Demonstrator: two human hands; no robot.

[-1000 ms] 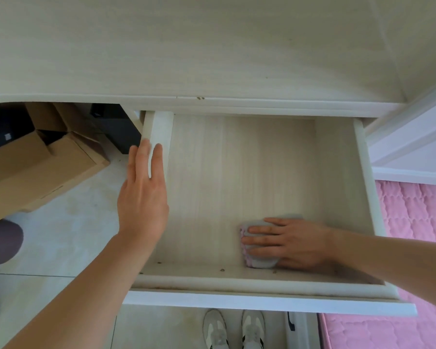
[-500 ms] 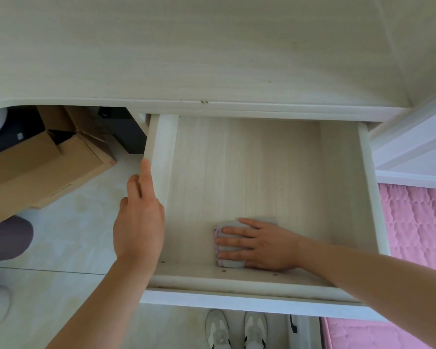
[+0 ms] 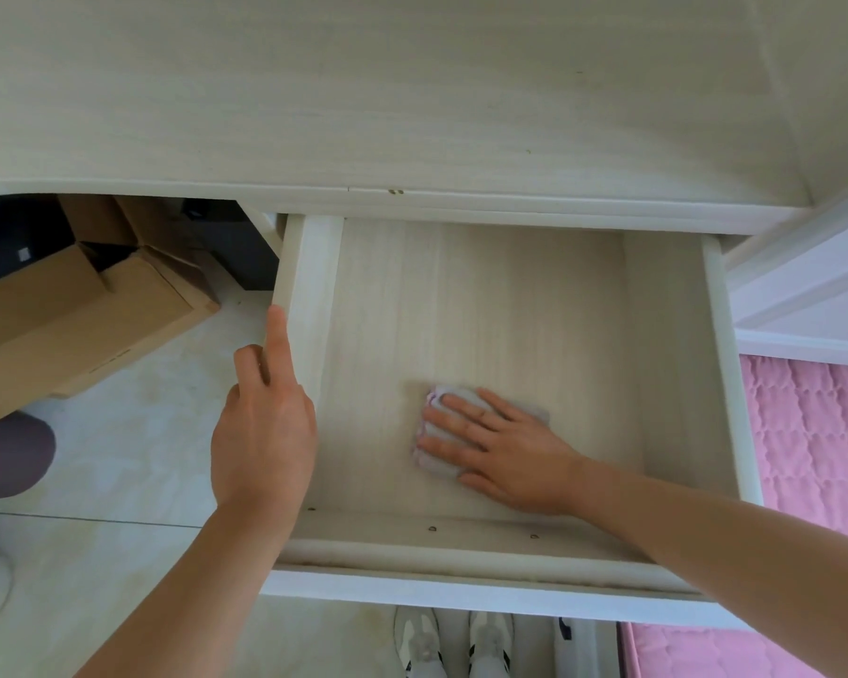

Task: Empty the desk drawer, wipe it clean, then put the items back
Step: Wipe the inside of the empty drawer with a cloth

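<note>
Pressing cloth [image 3: 441, 433] flat, right hand [image 3: 505, 452] pointing left.

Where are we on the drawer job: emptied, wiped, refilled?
Emptied looks done: the drawer holds nothing but the cloth. Wiping is in hand: the right hand presses the cloth flat on the drawer floor, and the left hand holds the drawer's left wall. Specks lie along the front inside edge. Refilling is left; no items are in view.

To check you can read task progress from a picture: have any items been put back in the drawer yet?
No: the drawer holds only the cloth pressed flat under the right hand.
</note>
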